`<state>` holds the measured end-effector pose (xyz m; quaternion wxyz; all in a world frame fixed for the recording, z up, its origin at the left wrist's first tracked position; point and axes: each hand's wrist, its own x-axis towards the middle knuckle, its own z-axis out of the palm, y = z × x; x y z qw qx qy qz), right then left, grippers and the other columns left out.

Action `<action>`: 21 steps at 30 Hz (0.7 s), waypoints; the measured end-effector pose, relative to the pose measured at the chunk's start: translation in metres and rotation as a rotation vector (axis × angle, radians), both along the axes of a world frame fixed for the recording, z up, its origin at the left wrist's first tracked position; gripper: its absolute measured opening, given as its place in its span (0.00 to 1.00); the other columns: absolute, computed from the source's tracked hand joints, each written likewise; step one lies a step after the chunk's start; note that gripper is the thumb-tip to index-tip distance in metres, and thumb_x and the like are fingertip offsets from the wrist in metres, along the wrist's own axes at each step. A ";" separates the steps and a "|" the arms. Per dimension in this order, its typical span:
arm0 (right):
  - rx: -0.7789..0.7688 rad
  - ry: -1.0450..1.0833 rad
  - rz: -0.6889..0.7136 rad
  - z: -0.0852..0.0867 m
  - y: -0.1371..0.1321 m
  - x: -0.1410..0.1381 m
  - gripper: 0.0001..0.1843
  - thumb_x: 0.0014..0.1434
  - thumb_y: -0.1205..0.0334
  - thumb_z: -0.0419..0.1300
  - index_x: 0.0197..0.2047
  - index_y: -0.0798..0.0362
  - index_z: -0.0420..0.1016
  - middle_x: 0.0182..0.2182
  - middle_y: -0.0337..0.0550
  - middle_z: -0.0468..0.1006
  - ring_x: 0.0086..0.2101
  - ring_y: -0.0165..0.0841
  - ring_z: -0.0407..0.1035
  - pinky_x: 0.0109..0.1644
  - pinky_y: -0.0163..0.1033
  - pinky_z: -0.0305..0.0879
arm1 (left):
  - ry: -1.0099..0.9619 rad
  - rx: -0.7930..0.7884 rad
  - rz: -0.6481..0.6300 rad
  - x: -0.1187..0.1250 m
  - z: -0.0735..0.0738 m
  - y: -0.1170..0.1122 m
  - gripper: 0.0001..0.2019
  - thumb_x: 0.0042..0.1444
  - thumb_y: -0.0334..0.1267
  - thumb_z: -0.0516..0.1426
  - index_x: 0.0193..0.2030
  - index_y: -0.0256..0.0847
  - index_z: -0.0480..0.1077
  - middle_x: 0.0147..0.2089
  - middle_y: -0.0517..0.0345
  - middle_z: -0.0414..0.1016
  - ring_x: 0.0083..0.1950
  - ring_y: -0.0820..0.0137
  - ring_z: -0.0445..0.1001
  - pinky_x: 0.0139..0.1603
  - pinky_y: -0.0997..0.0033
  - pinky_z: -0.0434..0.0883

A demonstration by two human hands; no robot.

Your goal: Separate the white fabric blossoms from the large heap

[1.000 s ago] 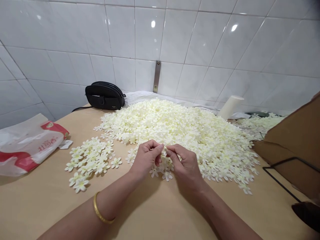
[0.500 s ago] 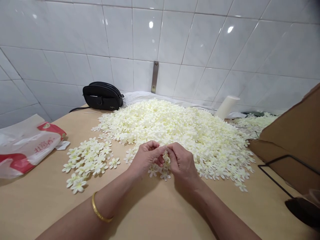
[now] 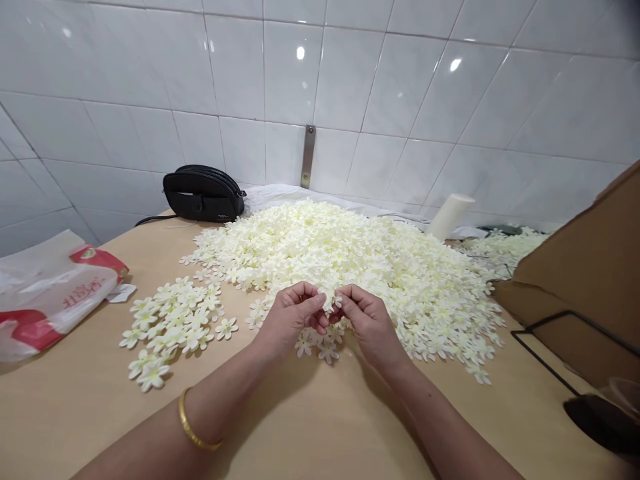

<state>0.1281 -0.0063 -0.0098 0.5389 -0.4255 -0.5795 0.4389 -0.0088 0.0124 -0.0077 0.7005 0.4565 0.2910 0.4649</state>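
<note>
Between my two hands is a small pale artificial flower, pinched by fingertips from both sides. My left hand, with a gold bangle on its wrist, has thumb and forefinger closed on one edge of it. The fingers of my right hand are closed on the other edge. A large heap of cream-white flowers lies behind and around my hands. Just below my fingers, a few loose blossoms rest on the table. A smaller group of flowers is spread out to the left.
On the left lies a red and white plastic bag. A black pouch stands at the back, near the tiled wall. To the right are a white roll, a brown cardboard piece and a black wire frame on the table.
My fingertips have moved slightly apart, and the flower between them shows more plainly. My right hand has turned a little. The whole view has shifted slightly.
</note>
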 end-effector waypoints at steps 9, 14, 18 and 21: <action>-0.199 0.401 0.100 0.000 0.006 0.002 0.08 0.46 0.60 0.59 0.25 0.56 0.67 0.19 0.36 0.69 0.20 0.24 0.62 0.26 0.31 0.58 | 0.044 0.013 0.054 -0.001 0.003 -0.002 0.08 0.46 0.35 0.57 0.24 0.37 0.61 0.19 0.63 0.65 0.21 0.76 0.66 0.23 0.76 0.64; 0.037 0.021 -0.249 0.006 0.009 0.017 0.09 0.52 0.58 0.54 0.26 0.55 0.65 0.21 0.37 0.68 0.24 0.27 0.63 0.30 0.34 0.60 | 0.179 0.074 0.122 -0.001 0.005 -0.004 0.08 0.46 0.36 0.56 0.23 0.37 0.61 0.15 0.64 0.64 0.18 0.78 0.61 0.21 0.77 0.62; 0.275 -0.510 -0.607 0.014 0.019 0.036 0.10 0.56 0.61 0.48 0.25 0.54 0.63 0.21 0.39 0.66 0.25 0.30 0.61 0.29 0.35 0.56 | 0.234 0.101 0.133 -0.001 0.007 -0.005 0.08 0.47 0.38 0.55 0.23 0.37 0.61 0.14 0.64 0.63 0.16 0.78 0.59 0.20 0.77 0.61; 0.421 -0.931 -0.650 0.013 0.030 0.040 0.11 0.55 0.65 0.46 0.25 0.54 0.65 0.22 0.42 0.67 0.27 0.32 0.60 0.32 0.38 0.54 | 0.232 0.104 0.119 -0.001 0.007 -0.005 0.08 0.46 0.38 0.55 0.23 0.37 0.61 0.15 0.64 0.63 0.17 0.78 0.59 0.21 0.77 0.61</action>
